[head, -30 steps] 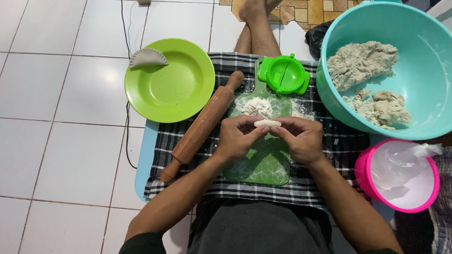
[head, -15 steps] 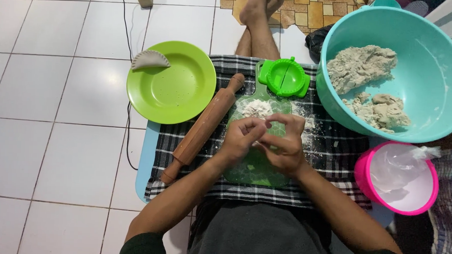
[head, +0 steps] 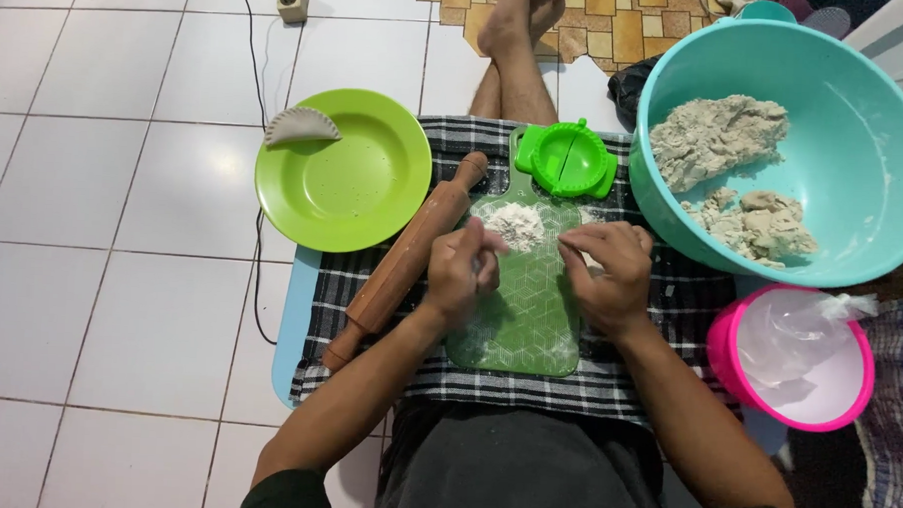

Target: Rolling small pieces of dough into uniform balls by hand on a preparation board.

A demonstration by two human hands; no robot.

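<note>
White floor tiles under a checked cloth (head: 670, 302), green board (head: 524, 317) laid on top for rolling, left hand (head: 463, 274) curled shut, on dough or nothing unclear, right hand (head: 606, 274) loosely open beside the flour pile (head: 513, 224), rolling pin (head: 406, 262) parked left.

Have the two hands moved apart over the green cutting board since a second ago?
Yes. The left hand and right hand, joined before over the cutting board, now sit apart toward its left and right edges.
</note>
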